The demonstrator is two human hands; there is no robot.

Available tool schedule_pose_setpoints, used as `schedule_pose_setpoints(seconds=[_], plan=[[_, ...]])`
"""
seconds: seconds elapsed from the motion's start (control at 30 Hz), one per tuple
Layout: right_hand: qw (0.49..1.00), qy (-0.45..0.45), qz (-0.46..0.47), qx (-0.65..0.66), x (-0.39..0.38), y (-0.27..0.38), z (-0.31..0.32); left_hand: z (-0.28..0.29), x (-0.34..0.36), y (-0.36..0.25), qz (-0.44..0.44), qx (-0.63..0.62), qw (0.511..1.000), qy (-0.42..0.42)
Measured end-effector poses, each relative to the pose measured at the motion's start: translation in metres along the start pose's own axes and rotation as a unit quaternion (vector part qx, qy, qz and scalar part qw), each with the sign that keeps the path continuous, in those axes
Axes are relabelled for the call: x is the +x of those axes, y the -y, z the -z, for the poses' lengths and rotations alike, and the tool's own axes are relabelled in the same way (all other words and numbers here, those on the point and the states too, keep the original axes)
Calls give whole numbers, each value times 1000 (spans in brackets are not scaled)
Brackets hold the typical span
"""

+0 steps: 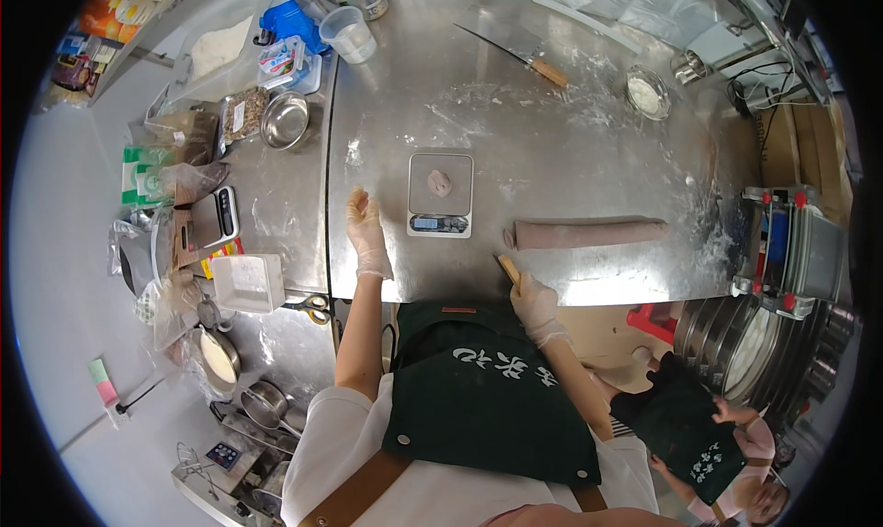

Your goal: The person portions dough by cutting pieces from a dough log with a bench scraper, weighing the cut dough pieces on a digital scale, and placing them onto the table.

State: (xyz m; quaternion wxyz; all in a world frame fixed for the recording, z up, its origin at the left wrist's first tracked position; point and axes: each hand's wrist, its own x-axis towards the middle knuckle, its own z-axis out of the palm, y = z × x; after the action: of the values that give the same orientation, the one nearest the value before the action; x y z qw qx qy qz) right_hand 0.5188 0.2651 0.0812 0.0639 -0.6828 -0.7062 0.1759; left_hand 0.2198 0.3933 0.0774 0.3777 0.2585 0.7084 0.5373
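Just above the steel table, left of the kitchen scale (441,225), my left hand (366,231) in a clear glove holds nothing, its fingers loosely bent. A small pinkish-brown dough piece (440,183) lies on the scale's plate. At the table's front edge my gloved right hand (535,304) is closed around a dough scraper (508,269) with a light wooden handle; its blade is hard to make out. Beyond that hand, a long roll of the same dough (589,234) lies crosswise, its left end cut.
A long knife (550,72) and a glass bowl of flour (647,93) lie farther back. A metal bowl (285,120), a second scale (217,218), a white tub (248,283) and scissors (317,308) crowd the left counter. A co-worker (708,435) is at the lower right.
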Motion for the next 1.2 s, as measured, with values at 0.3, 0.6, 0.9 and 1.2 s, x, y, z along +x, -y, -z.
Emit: schedule_pose_setpoints(seconds=[0.3,0.6,0.9,1.2], plan=[[1000,0,-6,16,-1,1,3,-25,2,6,-64,79,994,49],[984,-76,-122,107,-16,5,41,-106,-90,23,-397,302,772,394],[984,-124,-104,78,-11,8,29,-113,-125,77,-105,216,885,398],[992,-25,-117,46,6,22,9,-107,-129,66,-75,230,903,355]])
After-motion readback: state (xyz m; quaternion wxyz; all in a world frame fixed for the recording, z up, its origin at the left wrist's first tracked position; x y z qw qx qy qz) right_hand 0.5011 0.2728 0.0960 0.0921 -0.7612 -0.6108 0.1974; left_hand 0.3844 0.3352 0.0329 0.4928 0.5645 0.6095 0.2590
